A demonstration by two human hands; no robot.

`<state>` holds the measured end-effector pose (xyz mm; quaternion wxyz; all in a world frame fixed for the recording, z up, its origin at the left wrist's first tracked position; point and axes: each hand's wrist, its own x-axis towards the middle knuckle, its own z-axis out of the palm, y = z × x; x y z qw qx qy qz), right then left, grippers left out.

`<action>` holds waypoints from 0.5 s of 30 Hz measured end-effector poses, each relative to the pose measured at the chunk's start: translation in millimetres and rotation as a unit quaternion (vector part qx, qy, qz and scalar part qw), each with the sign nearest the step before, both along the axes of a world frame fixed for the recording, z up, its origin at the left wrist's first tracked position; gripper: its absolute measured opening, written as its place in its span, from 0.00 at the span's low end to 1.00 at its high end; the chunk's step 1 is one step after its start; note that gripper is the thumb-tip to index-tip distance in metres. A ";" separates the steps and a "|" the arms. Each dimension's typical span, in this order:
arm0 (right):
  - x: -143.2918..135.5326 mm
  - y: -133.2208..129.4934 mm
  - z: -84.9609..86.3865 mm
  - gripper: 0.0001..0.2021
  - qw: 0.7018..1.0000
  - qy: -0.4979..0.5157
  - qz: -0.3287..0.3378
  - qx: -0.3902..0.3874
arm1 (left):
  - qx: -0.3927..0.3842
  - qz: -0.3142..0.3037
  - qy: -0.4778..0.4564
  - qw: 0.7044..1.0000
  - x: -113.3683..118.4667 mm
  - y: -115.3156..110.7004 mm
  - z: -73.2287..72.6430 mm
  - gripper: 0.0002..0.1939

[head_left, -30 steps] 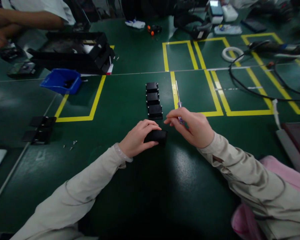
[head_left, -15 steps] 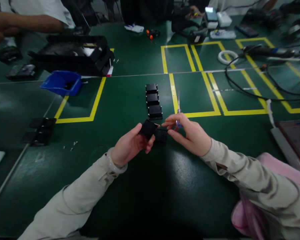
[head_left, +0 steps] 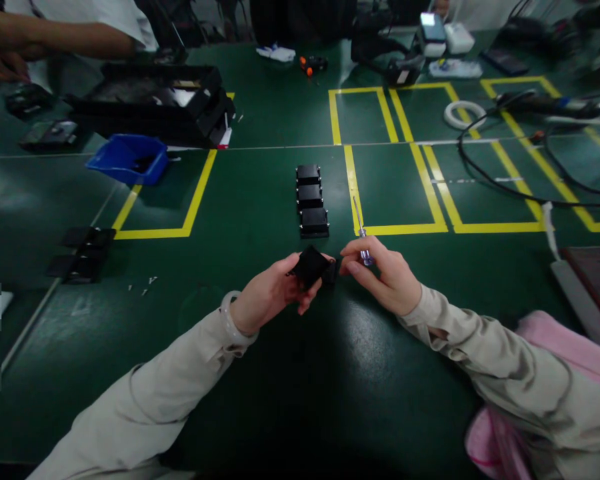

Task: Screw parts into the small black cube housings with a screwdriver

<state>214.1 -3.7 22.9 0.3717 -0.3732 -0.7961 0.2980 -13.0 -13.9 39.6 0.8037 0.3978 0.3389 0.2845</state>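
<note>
My left hand [head_left: 275, 290] is closed around a small black box-like part [head_left: 311, 267], holding it tilted over the green table. Partly hidden behind it, another black part [head_left: 331, 273] sits on the table. A screwdriver [head_left: 366, 256] with a clear purplish handle is in my right hand [head_left: 387, 277], its thin shaft pointing up and away. The right thumb and forefinger come close together just beside the held part; whether something tiny is between them I cannot tell. Beyond my hands, three black boxes [head_left: 310, 195] with silver screws at their sides stand in a column.
Several loose screws [head_left: 149, 283] and a group of black parts [head_left: 83, 257] lie at left. Behind them are a blue bin [head_left: 153, 155] and black trays [head_left: 150, 127]. A white ring [head_left: 464, 115] and cables [head_left: 485, 175] occupy the right. A co-worker's arm [head_left: 70, 37] shows far left.
My left hand has shifted slightly right with the black part, covering more of the one behind. My right fingers have drawn together and the screwdriver leans more to the left. The view has shifted slightly.
</note>
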 end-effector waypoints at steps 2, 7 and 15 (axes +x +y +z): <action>0.0 -0.2 -0.2 0.08 0.999 0.026 0.021 -0.020 | 0.141 0.021 0.085 0.986 -2.3 1.1 0.9 0.23; -0.3 1.7 -1.5 0.24 0.999 -0.019 0.039 0.013 | 0.479 0.042 0.323 0.816 -7.3 3.7 3.8 0.22; -3.0 -1.0 -5.5 0.19 0.976 -0.167 0.020 0.138 | 0.614 0.036 0.399 0.680 -2.1 -2.0 1.4 0.16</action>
